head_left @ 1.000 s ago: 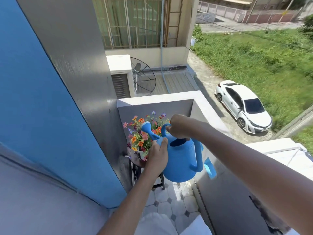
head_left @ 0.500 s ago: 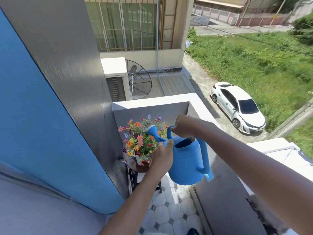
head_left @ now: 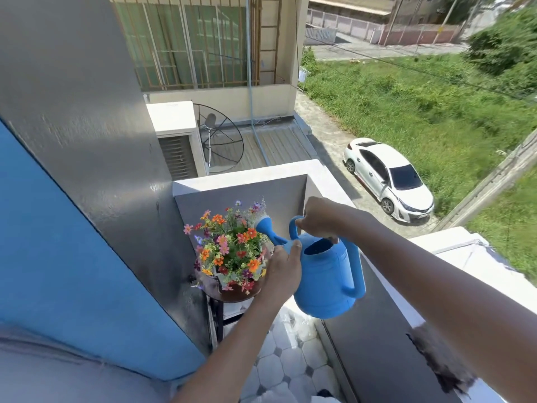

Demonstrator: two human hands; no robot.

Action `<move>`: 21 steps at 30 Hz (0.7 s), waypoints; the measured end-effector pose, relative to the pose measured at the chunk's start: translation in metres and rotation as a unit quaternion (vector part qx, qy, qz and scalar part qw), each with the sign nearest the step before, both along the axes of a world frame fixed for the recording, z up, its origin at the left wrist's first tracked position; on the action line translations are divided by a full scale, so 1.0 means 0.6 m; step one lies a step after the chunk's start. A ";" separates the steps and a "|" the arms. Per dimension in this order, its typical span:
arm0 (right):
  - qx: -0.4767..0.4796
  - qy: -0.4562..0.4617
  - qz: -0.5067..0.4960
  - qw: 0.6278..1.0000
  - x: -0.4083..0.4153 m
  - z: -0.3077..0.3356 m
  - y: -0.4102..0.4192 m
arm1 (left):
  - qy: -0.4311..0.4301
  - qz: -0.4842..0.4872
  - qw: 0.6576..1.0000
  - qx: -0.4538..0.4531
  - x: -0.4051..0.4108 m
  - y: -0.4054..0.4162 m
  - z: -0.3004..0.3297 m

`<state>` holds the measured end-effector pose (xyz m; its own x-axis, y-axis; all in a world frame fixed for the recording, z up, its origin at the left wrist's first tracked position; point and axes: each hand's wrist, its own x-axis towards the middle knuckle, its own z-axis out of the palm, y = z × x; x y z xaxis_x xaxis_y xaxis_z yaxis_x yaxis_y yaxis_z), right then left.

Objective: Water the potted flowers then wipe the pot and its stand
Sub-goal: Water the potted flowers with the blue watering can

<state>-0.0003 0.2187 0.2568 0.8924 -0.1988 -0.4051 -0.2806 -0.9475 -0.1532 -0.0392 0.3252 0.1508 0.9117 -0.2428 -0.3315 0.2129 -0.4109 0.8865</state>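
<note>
A blue plastic watering can [head_left: 327, 279] hangs in the air just right of a bunch of orange, pink and purple flowers [head_left: 229, 248]. Its rose-tipped spout [head_left: 266, 226] points up-left over the blooms. My right hand [head_left: 319, 219] grips the top handle. My left hand [head_left: 283, 270] is pressed against the can's front side at the base of the spout. The flowers stand in a pot on a dark round stand [head_left: 229, 295] in the balcony corner; the pot itself is mostly hidden by blooms.
The narrow balcony has a grey and blue wall [head_left: 87, 199] on the left and a white-topped parapet [head_left: 386, 289] on the right and far end. Octagon floor tiles [head_left: 290, 362] run below. A white car [head_left: 389, 178] is parked far below.
The can has tipped more upright, its spout rising a little over the flowers. The view has drifted slightly. Both hands keep their hold.
</note>
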 end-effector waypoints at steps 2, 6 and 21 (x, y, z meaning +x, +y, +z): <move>0.014 0.002 -0.004 1.000 -0.001 0.003 0.004 | -0.004 0.011 1.000 0.006 -0.001 0.005 -0.005; 0.043 -0.003 0.014 0.999 -0.003 0.010 0.018 | -0.011 0.042 0.999 0.003 -0.009 0.021 -0.002; 0.059 0.017 0.133 0.989 -0.051 0.000 0.038 | -0.006 0.155 0.988 0.015 -0.092 0.027 -0.012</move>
